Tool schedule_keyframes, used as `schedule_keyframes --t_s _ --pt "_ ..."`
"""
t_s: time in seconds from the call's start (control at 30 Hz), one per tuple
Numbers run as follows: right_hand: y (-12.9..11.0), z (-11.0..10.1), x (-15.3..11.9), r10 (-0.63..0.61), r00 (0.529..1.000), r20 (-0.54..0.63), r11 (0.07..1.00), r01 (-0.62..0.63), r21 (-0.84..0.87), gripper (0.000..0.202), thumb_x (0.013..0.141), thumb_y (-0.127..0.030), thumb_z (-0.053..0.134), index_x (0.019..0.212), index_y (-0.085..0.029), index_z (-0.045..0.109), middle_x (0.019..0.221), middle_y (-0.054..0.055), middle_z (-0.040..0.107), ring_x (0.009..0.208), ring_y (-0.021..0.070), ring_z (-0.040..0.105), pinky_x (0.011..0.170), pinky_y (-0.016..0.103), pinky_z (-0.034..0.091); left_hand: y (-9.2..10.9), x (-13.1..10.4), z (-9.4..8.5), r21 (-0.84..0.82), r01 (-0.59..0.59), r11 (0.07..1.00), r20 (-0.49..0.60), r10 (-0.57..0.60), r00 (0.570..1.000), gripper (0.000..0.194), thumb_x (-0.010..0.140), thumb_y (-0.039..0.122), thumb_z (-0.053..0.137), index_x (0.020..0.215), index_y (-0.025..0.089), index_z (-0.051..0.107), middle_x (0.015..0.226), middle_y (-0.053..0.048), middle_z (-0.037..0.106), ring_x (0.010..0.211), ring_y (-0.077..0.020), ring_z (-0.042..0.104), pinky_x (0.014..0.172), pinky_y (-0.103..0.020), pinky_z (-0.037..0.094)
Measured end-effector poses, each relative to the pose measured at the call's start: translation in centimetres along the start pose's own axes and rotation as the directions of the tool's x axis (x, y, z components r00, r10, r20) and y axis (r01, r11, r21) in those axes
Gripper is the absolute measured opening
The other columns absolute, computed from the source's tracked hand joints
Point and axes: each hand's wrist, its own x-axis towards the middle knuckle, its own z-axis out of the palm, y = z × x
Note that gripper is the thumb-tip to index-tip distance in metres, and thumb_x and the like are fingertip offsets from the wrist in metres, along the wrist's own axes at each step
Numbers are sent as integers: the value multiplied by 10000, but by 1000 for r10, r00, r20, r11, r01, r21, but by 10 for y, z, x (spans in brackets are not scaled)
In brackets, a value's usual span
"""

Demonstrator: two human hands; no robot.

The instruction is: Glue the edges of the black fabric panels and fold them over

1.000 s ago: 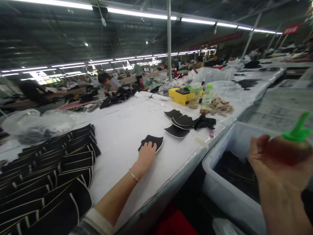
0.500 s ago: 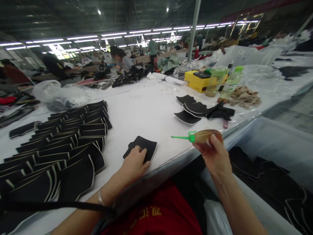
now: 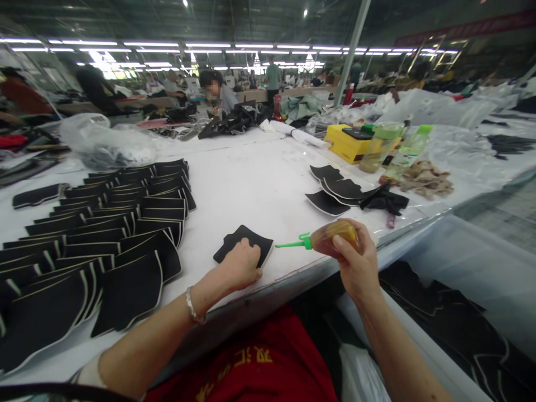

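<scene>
My left hand (image 3: 239, 264) rests on a flat black cut piece (image 3: 235, 239) with a pale edge, near the front edge of the white table (image 3: 251, 184). Its fingers are curled and press the piece down; the fingertips are partly hidden. In my right hand (image 3: 360, 259) is a squeeze bottle (image 3: 327, 237) of amber liquid, my fingers wrapped round it. The bottle lies tilted nearly level, and its thin green nozzle (image 3: 293, 243) points left. The nozzle tip is close to the right edge of the black piece; whether they touch I cannot tell.
Overlapping rows of black pieces (image 3: 125, 257) cover the left of the table. More black pieces (image 3: 341, 188), a yellow box (image 3: 341, 144), bottles (image 3: 408, 148) and a beige cloth (image 3: 429, 178) stand right. A bin (image 3: 469, 240) with black pieces is at lower right. People work behind.
My right hand has brought the bottle left, so its nozzle tip is now near the black piece's right edge. My left hand stays on the piece. The camera view has shifted slightly.
</scene>
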Motion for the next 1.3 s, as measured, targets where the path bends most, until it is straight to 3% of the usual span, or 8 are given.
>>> schedule_keyframes --t_s 0.47,0.7,0.8,0.97,1.2,1.3 --pt "1 2 6 -1 1000 -29 999 3 37 443 619 -315 829 1013 -272 631 898 -22 618 777 147 586 668 258 519 5 1 -1 6 5 1000 19 -5 1000 297 801 185 529 1065 78 612 1106 -202 557 980 -307 634 814 -393 533" --pt "4 0 5 -49 999 5 999 49 -15 444 649 -312 821 1045 -268 625 911 -15 611 799 161 584 705 283 497 18 11 4 57 34 998 -36 -32 999 377 730 191 599 1060 15 642 1098 -236 575 979 -331 641 792 -396 549" --pt "5 -1 6 -131 990 52 984 136 -115 445 675 -310 813 1072 -266 618 936 -7 613 839 174 586 762 306 477 17 17 5 77 16 997 -47 -13 999 313 754 141 536 1009 21 671 1064 -240 601 922 -320 659 752 -399 555" --pt "5 2 9 -245 956 160 916 283 -285 499 690 -348 811 1136 -284 596 1006 10 613 928 225 589 885 403 454 -3 24 9 84 -36 996 -76 43 996 323 846 120 389 1001 88 671 1027 -194 630 856 -306 672 739 -432 543" --pt "-3 18 10 -291 896 337 769 428 -475 549 692 -417 812 1160 -272 565 1123 39 609 1016 255 595 932 424 468 -13 21 11 6 -103 995 -104 103 989 411 926 217 320 1273 177 537 1042 -141 618 757 -269 656 691 -437 531" --pt "-2 25 11 -293 863 411 702 486 -520 553 697 -444 804 1160 -269 557 1130 46 620 1027 260 608 932 421 484 -11 18 10 -6 -106 994 -96 105 990 410 932 223 318 1284 175 522 1045 -141 615 766 -258 648 694 -422 527"
